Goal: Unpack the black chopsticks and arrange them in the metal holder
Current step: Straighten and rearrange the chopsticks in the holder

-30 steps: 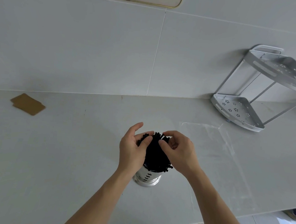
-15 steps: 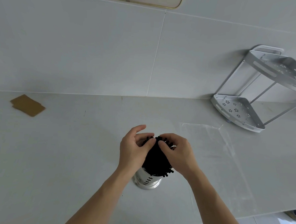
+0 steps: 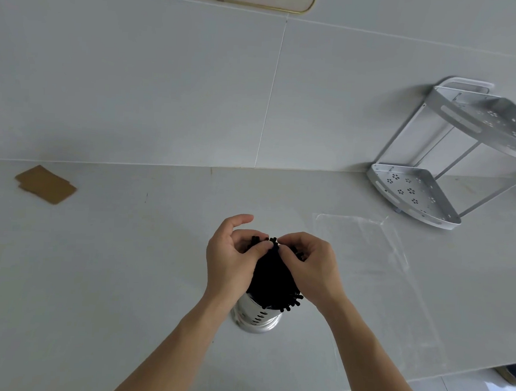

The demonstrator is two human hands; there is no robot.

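Chopsticks (image 3: pixel 272 278), black, bundled upright in metal holder (image 3: pixel 258 316) on bench (image 3: pixel 127 263). Left hand (image 3: pixel 231 259) and right hand (image 3: pixel 311 265) flank the bundle; fingers (image 3: pixel 260 249) of both curl closed on the top ends, thumbs nearly meeting. Clear plastic wrapper (image 3: pixel 367 255) lies right of fingers; brown cards (image 3: pixel 45 184) far left.

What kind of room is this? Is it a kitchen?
Probably a kitchen. There is a long pale countertop against a tiled wall, a metal corner rack standing on it, and black chopsticks going into a metal holder.
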